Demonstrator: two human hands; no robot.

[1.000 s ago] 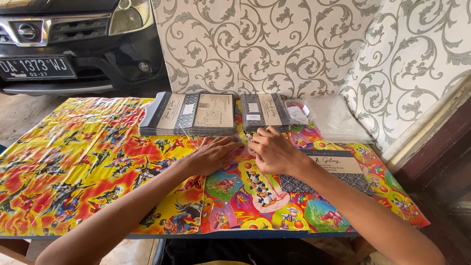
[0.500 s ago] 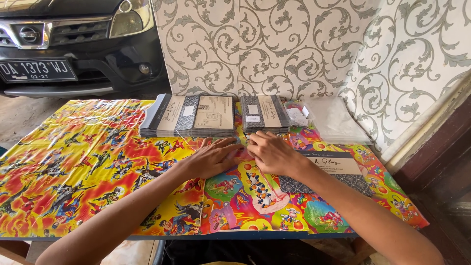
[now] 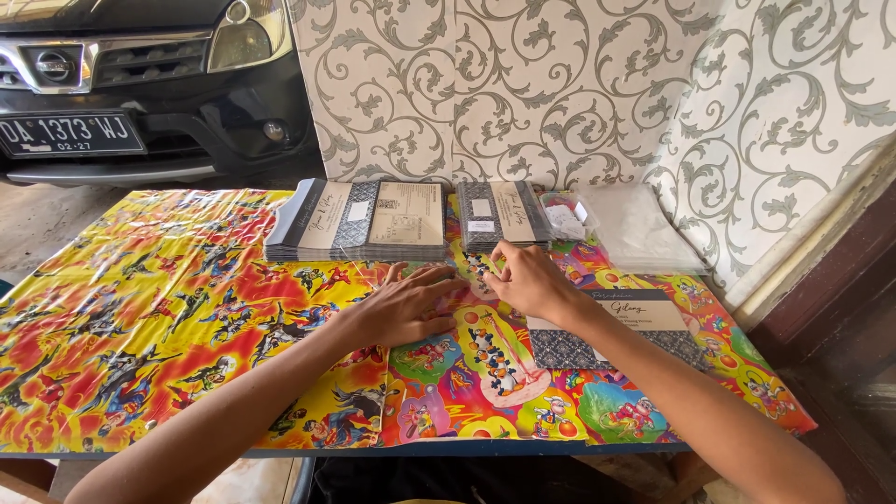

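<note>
Resting flat, the left hand (image 3: 408,307) and right hand (image 3: 530,282) (grip open, fingers spread) press the cartoon-print table cover (image 3: 187,317).

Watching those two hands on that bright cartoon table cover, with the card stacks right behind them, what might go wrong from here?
1. The right hand sits just in front of the smaller card stack; a nudge could probably knock it askew.
2. The left hand presses flat on the glossy table cover, which might slide or wrinkle.
3. The right forearm lies over the single card near the table's front edge and could perhaps drag it off.
</note>
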